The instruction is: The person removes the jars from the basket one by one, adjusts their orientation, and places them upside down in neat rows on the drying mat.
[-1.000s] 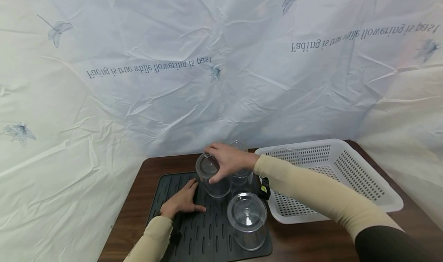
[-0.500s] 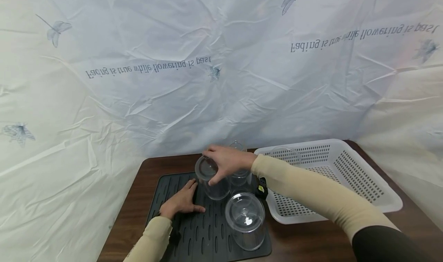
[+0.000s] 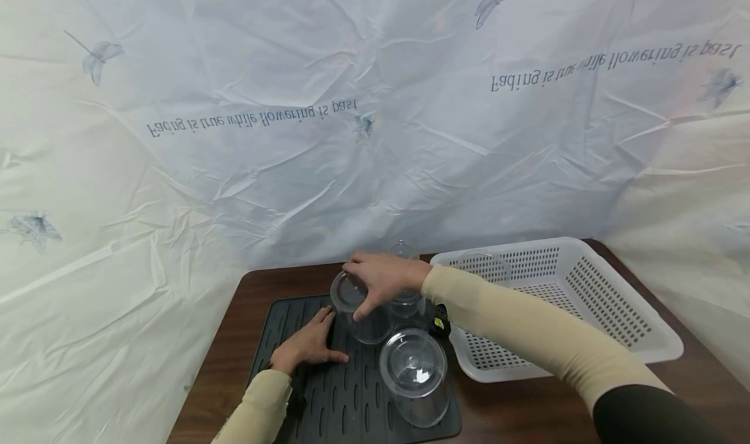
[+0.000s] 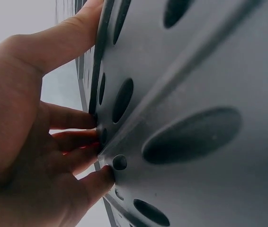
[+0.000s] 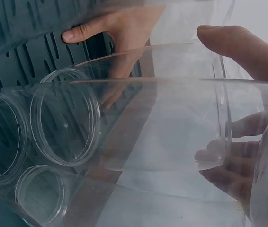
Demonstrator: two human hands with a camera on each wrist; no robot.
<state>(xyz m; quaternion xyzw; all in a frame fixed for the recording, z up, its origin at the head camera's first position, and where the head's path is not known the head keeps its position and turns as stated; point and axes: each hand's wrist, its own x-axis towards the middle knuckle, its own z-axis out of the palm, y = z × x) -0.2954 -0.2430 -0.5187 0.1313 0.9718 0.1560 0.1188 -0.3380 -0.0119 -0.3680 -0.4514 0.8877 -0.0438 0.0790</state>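
Observation:
My right hand (image 3: 388, 278) grips the upper end of a clear cylindrical container (image 3: 372, 323), thumb on the near side and fingers over the far side. That container stands on the dark grey slotted mat (image 3: 351, 405), or just above it; I cannot tell which. Left of it, my left hand (image 3: 310, 343) rests on the mat with thumb and fingers spread; the left wrist view shows its fingertips touching the mat's surface. A second clear container (image 3: 415, 372) stands at the mat's near right. Another clear container (image 3: 404, 304) is behind, partly hidden by my right hand.
A white perforated basket (image 3: 586, 359) sits on the brown wooden table (image 3: 492, 411) to the right. A clear round-rimmed thing (image 3: 483, 265) is in its back left part. Behind the table hangs a wrinkled white printed sheet (image 3: 375, 170).
My right hand and the gripped container have come slightly nearer to me. The top of the near right container has shifted a little left. My left hand has stayed in place.

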